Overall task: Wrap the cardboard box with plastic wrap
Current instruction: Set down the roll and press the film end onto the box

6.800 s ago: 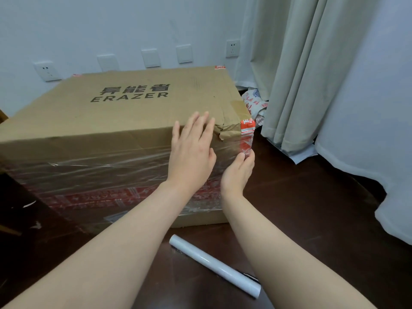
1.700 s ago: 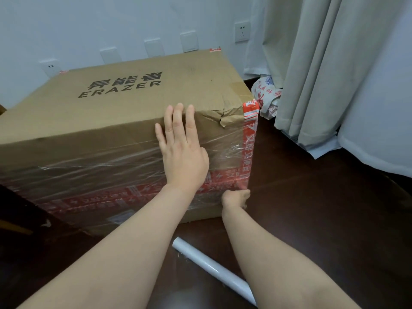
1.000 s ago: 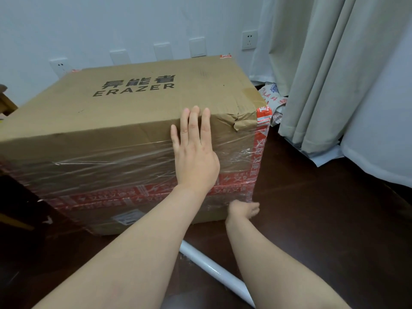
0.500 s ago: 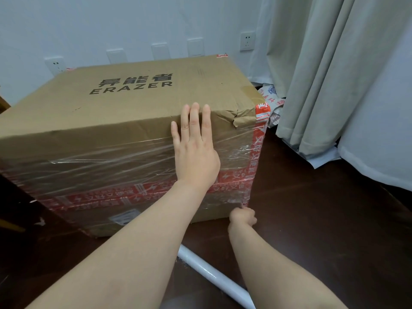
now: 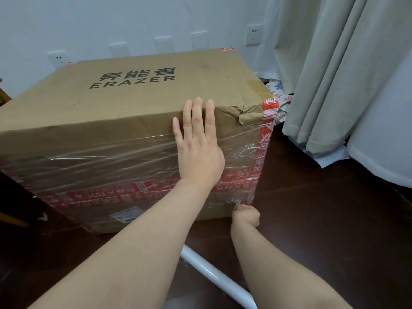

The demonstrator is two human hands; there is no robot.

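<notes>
1. Indoors, a large cardboard box (image 5: 111, 103) printed "ERAZER" stands on a dark wooden floor (image 5: 323, 230), its far side close to a white wall (image 5: 111, 18) lined with sockets
2. The left hand (image 5: 198, 150) lies flat against the box's near face, right of centre. Its fingers are straight and close together, with the fingertips reaching the top edge. The palm presses on the plastic wrap (image 5: 100, 166) banding that face, and the hand grasps nothing
3. The right hand (image 5: 246, 216) sits low at the near face's bottom right corner, just above the floor. Its fingers are curled, the fingertips pinched on the wrap's lower edge where the film meets the corner
4. The wrap covers the near face from a little below the top edge almost to the bottom, leaving bare cardboard above and below. Red tape (image 5: 263, 148) runs beneath the film across the face and up the right corner edge. The cardboard at the top right corner is torn and crumpled
5. A white roll (image 5: 214, 275) of wrap lies on the floor between the two forearms, near the person and apart from the box, angled toward the lower right
6. Open floor stretches from the box's right side to a pale curtain (image 5: 334, 74). Crumpled packaging (image 5: 278, 92) fills the gap between the box's far right corner and the curtain. On the left the box runs to the frame's edge, with shadowed floor beneath
</notes>
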